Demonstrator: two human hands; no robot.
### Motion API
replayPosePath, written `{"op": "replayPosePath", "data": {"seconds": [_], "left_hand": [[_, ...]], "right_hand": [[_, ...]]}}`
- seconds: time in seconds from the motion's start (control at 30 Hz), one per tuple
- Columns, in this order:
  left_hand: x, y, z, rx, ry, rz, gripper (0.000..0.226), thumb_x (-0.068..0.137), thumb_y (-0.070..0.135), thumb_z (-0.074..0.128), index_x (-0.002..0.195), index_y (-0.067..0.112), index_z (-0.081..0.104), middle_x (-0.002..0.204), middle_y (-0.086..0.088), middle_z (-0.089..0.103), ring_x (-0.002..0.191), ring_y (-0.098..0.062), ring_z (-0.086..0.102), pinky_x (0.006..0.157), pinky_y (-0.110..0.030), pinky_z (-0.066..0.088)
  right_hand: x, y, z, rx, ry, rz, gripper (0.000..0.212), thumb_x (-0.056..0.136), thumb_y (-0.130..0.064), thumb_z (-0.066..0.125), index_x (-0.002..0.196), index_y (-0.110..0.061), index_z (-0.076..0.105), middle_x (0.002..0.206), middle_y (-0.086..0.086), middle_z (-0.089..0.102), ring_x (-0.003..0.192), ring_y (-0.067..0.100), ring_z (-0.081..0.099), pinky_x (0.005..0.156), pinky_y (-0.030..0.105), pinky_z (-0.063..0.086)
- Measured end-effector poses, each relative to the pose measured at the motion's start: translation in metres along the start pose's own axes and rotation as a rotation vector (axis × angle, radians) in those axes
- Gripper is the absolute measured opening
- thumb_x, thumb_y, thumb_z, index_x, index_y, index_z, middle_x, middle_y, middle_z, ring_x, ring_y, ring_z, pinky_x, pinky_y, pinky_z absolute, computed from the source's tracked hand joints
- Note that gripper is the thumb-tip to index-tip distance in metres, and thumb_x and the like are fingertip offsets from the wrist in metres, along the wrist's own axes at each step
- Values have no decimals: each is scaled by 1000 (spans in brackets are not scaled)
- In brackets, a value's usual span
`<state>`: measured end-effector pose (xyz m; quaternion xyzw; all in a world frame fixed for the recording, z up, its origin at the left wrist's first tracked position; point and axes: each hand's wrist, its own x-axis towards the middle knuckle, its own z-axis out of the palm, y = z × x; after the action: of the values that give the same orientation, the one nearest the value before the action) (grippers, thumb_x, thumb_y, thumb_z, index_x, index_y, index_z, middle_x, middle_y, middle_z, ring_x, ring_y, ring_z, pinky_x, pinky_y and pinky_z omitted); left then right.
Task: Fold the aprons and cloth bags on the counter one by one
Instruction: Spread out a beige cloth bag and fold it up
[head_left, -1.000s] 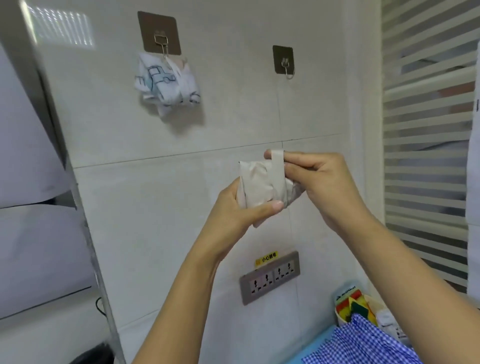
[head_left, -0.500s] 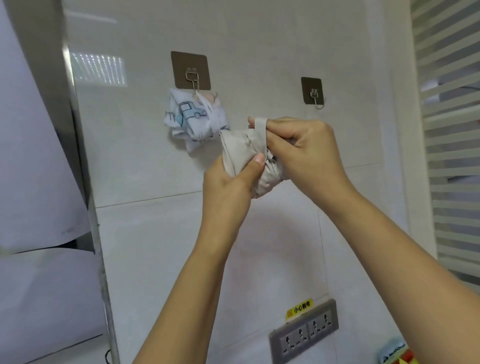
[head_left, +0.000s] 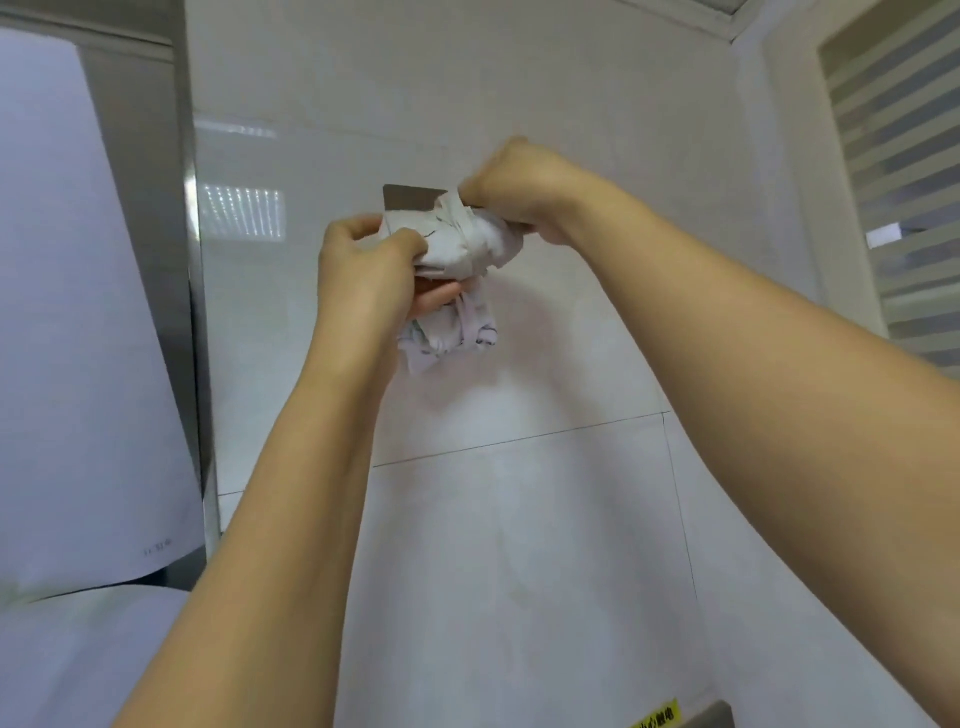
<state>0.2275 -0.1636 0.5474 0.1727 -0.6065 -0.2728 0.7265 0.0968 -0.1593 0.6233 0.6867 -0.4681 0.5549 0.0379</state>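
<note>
Since half a second ago the folded bag (head_left: 462, 244) has risen to the hook plate (head_left: 410, 195), above the printed bag (head_left: 447, 332) hanging there; left hand (head_left: 363, 280) fingers curl round it, right hand (head_left: 519, 192) pinches its strap.

This looks like a home kitchen or utility corner: the wall (head_left: 519, 519) is faced in large glossy white tiles with thin joints, and a brown stick-on hook plate (head_left: 410, 196) is fixed to it, with a printed cloth bag (head_left: 447, 338) bunched up against the tiles below. A brushed-metal edge (head_left: 195, 312) carrying white paper sheets (head_left: 78, 312) stands at the left, and striped blinds (head_left: 904, 156) cover a window at the right. At the bottom edge sit a yellow warning sticker (head_left: 660, 719) and the corner of a grey socket plate (head_left: 719, 714).
</note>
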Motion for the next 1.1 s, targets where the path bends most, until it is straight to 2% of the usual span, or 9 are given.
{"op": "replayPosePath", "data": {"seconds": [0.1,0.2,0.27,0.33,0.47,0.57,0.67,0.8,1.1], "left_hand": [[2,-6,-2,49,45,-6,62,81,13,60,138,5,39,120,-13,59,102,-26,66,87,-40,56],[4,-11,-7,121,70,48,57,81,15,60,135,9,44,119,-7,61,102,-21,65,89,-35,55],[3,-14,-9,156,76,115,19,83,10,58,98,21,55,95,8,62,90,-13,66,82,-29,56],[-1,-16,-12,165,61,131,29,82,7,57,71,32,48,80,11,59,88,-25,68,83,-43,57],[-1,-15,-13,169,60,138,33,78,12,60,57,36,51,61,22,62,89,-37,68,79,-51,56],[7,-12,-13,179,42,146,22,81,12,61,67,2,48,68,-4,68,80,-39,69,71,-48,59],[12,-7,-15,175,-3,135,34,77,17,62,89,-15,57,90,-33,65,75,-39,70,70,-52,58],[10,-2,-20,93,-62,36,32,89,5,54,110,-19,54,88,-31,68,67,-30,72,64,-34,60],[13,1,-27,25,-72,-55,22,89,4,53,97,-14,61,87,-28,70,71,-30,73,60,-26,59]], "right_hand": [[8,-4,10,-113,-62,41,30,86,-6,51,60,-15,39,56,1,36,46,13,32,37,14,25],[14,-7,17,-190,-78,24,28,86,-11,54,61,-14,43,57,1,38,47,14,34,36,12,26],[15,-8,18,-219,-120,-13,19,86,-16,58,68,-13,53,58,1,43,49,14,40,39,14,32],[14,-7,16,-233,-150,-45,17,86,-17,60,70,-13,57,57,0,45,43,10,41,39,13,33],[17,-4,15,-144,-118,27,19,86,-12,60,68,-12,56,58,0,50,46,10,48,41,15,38],[21,-4,19,6,-89,130,17,87,-9,59,71,-10,56,67,4,59,58,16,58,51,23,48],[21,-9,21,-55,-101,156,21,88,-13,60,69,-9,54,59,5,56,39,12,53,37,16,42],[20,-20,26,-234,-119,108,23,88,-19,62,69,-11,53,63,4,56,50,13,54,39,17,41],[19,-24,39,-367,-272,92,27,94,-14,38,70,-9,50,70,10,51,60,23,46,51,28,37]]}}
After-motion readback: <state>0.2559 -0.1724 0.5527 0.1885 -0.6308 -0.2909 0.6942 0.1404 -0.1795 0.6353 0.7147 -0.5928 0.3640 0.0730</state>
